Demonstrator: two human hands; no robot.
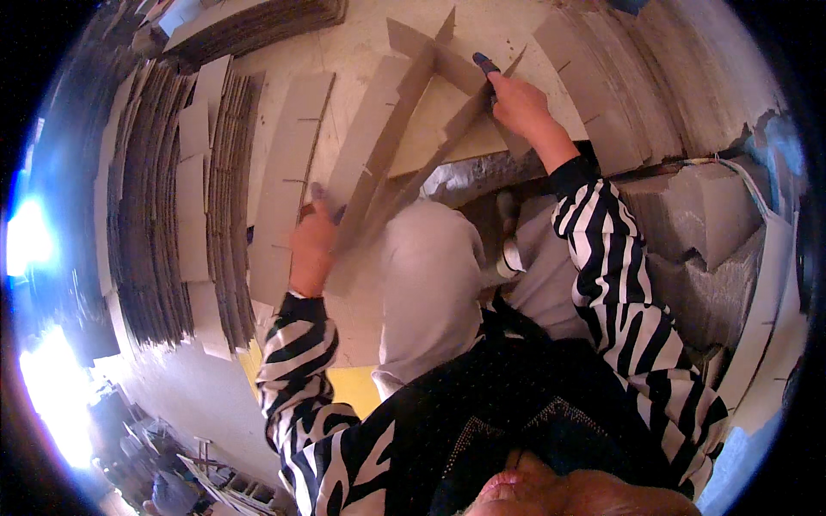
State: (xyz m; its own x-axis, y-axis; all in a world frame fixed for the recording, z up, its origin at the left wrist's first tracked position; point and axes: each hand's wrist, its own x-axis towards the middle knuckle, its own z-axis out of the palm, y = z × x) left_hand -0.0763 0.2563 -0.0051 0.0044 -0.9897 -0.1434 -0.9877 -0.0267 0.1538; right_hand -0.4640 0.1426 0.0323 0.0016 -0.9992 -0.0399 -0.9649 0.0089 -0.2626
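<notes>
Several slotted cardboard strips stand on edge, crossed and joined at the far end into a partition frame (379, 112). My right hand (523, 107) grips the frame's right-hand strip near the far crossing, its index finger, wrapped in dark tape, stretched along it. My left hand (313, 245) is at the near part of the left-hand strip, fingers closed against its edge; they are slightly blurred. Beside that hand a loose slotted strip (292, 163) lies flat. The near ends of the frame reach toward my left knee.
Tall stacks of cardboard strips (155, 198) stand at left, with another stack (258, 24) at the far left. More flat cardboard (594, 95) lies at far right. Folded cardboard (697, 215) is piled beside my right arm. The pale work surface (361, 34) lies ahead.
</notes>
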